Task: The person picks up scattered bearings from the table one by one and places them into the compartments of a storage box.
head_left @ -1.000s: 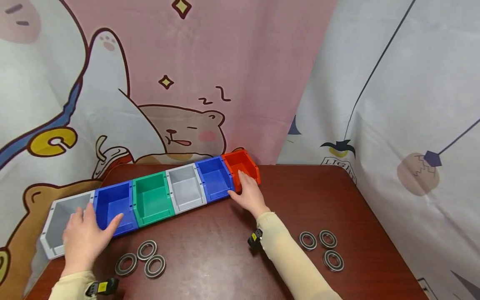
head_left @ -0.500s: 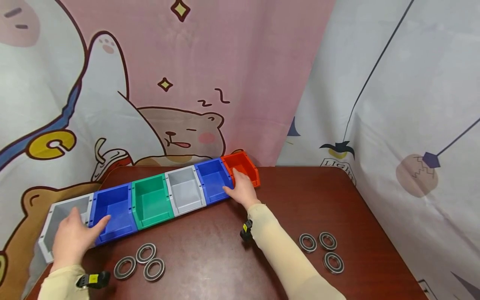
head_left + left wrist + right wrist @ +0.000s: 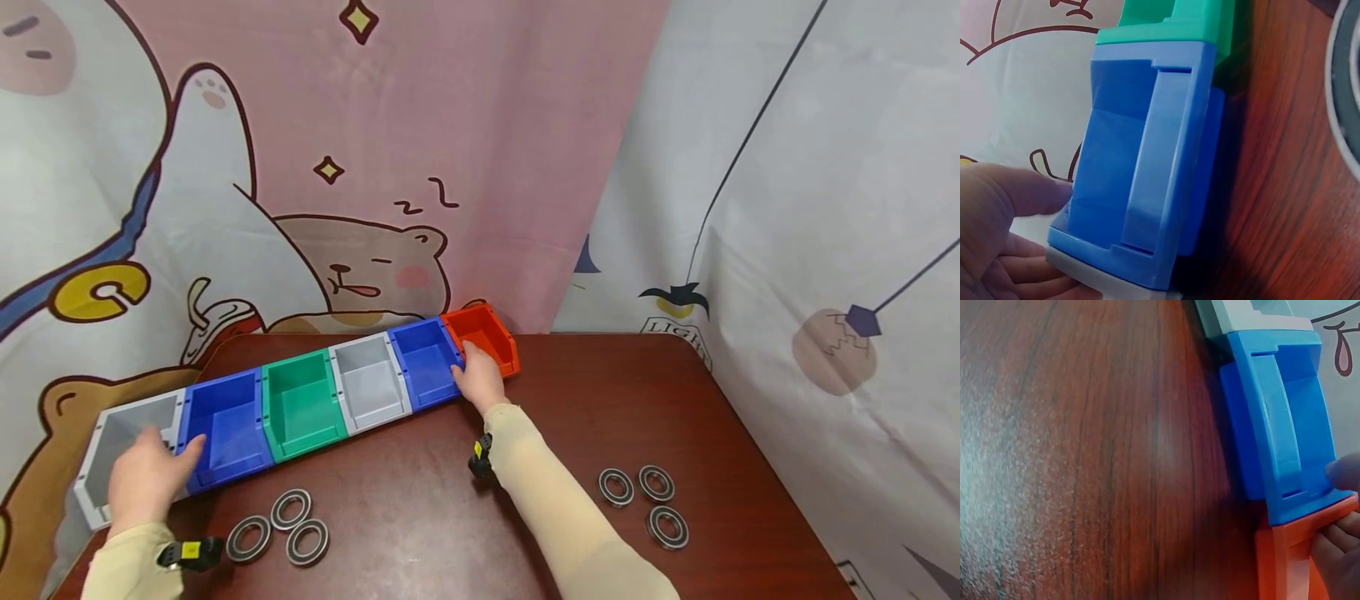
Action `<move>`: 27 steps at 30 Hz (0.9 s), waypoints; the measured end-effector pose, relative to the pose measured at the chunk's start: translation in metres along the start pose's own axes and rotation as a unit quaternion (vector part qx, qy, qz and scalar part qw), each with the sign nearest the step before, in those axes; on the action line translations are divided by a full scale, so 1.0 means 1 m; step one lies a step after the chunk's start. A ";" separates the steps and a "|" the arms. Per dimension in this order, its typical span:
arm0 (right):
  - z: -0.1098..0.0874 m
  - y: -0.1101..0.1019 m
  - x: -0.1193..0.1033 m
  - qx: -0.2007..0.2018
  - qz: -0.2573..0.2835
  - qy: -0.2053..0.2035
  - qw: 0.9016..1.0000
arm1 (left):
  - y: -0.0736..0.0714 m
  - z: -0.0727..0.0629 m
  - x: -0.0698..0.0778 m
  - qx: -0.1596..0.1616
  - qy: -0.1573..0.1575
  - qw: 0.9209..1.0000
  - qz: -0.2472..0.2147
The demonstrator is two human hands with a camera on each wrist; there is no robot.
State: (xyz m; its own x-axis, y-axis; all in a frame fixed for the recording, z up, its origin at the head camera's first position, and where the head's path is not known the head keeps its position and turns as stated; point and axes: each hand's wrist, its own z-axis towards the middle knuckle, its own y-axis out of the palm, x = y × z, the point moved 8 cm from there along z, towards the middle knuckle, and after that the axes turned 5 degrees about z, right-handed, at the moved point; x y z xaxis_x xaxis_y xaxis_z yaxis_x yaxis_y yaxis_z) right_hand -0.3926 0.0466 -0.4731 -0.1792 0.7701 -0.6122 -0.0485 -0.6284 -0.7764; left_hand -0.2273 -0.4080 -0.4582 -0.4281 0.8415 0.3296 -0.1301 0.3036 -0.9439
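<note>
Here's the row of bins, slanting across the back left of the desk, six of them flush side by side, a hand at either end! The right hand straddles the wall where the right-hand blue bin meets the red bin: thumb on the blue side, fingers on the red, and that looks like a pinch. At the far end, the left hand has its fingers at the end grey bin, thumb beside the left-hand blue bin; gripping or merely resting? Can't tell.

Good handling, I'd say, wants matched pressure at both ends and no twisting; a row this long could flex or part at its seams.

And the materials! Smooth moulded plastic, squarish trays with low front lips, the green bin and middle grey bin between. Nearer the front, three steel rings at left, three more rings at right, round and dark-faced, on glossy reddish-brown grain. Behind, soft creased printed cloth.
</note>
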 end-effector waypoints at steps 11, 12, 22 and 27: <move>-0.007 -0.011 0.006 0.041 0.001 0.001 0.999 | 0.001 0.002 0.001 0.021 0.003 1.000 0.006; -0.009 -0.013 0.007 0.045 0.002 0.002 0.999 | 0.001 0.001 0.001 0.020 -0.001 1.000 0.007; -0.028 -0.053 0.021 0.076 -0.031 -0.025 0.996 | -0.008 -0.007 0.028 0.053 0.036 0.998 -0.003; -0.042 -0.087 0.038 0.097 -0.033 -0.042 0.994 | -0.008 -0.016 0.054 0.072 0.063 0.995 -0.010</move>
State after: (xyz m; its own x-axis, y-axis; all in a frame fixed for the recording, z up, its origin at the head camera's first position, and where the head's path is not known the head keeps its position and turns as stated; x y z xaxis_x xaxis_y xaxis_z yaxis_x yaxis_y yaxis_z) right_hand -0.3537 0.1348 -0.4350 -0.2508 0.8039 -0.5393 -0.2502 -0.5920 -0.7661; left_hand -0.2349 -0.3576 -0.4326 -0.3091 0.8884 0.3393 -0.2687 0.2607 -0.9273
